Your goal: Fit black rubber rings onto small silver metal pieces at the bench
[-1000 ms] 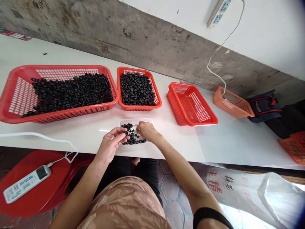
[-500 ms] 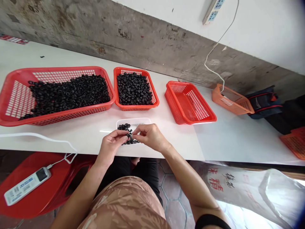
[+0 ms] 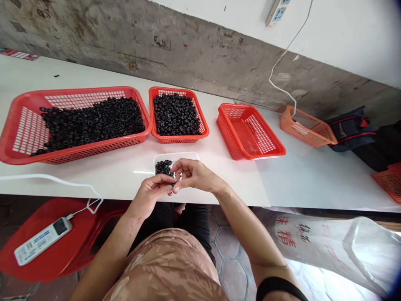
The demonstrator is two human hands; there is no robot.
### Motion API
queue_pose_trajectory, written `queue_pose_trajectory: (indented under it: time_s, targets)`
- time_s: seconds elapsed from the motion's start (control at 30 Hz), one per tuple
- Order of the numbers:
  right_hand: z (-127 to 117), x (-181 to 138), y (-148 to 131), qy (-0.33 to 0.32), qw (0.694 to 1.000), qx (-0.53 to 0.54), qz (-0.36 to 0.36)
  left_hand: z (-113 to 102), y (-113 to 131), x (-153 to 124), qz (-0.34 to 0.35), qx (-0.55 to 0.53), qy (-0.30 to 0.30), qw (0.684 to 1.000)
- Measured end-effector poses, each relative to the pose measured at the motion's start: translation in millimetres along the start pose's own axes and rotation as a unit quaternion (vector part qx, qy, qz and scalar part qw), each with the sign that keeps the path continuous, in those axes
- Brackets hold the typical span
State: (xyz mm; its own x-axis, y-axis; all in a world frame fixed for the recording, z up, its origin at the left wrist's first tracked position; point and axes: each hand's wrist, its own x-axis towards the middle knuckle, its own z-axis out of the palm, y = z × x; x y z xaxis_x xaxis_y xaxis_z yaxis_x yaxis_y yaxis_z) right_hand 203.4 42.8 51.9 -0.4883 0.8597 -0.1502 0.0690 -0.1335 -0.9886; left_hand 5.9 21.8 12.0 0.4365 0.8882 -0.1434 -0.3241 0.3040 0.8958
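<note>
My left hand [image 3: 149, 193] is closed in a pinch on a small black ring [image 3: 173, 183], most of it hidden by the fingertips. Against it, my right hand [image 3: 199, 177] has thumb and fingers pressed together at the same spot; what these fingers grip, if anything, cannot be made out. Both hands are over the near side of a shallow white plastic tray [image 3: 176, 155]. Loose black rings [image 3: 163, 167] lie in its left part, and my right hand covers much of the rest.
Behind the tray stand a long red basket [image 3: 94, 147] and a smaller red basket [image 3: 180, 139], both holding many black rings. Red stacked baskets [image 3: 230, 139] and an orange basket [image 3: 308, 129] are to the right. A white cable [image 3: 53, 179] crosses the table's left front.
Both hands have come slightly nearer to my body, and their fingertips have closed together. Small shiny pieces in the tray's right part are now covered by my right hand.
</note>
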Motion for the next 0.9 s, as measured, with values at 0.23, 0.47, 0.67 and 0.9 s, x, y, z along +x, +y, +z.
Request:
queue_pose_trajectory:
  time_s: [0.23,0.47,0.67,0.9]
  targets:
    - [-7.2,13.9,7.5,0.089,0.903,-0.413,0.075,-7.5,2.9,2.9,-0.025,-0.118,0.043,0.992]
    - [-1.3,37.1,33.5,0.077,0.808,-0.558,0.174,-7.1,3.3,1.4,-0.044,-0.139,0.049,0.988]
    - [-5.9,33.2,30.1,0.084,0.821,-0.549,0.134,-8.7,4.3,1.3,-0.058,-0.123,0.066,0.989]
    - [2.9,-0.7,17.5,0.184,0.942,-0.241,-0.146,4.5,3.2,2.2,-0.063,-0.117,0.079,0.988]
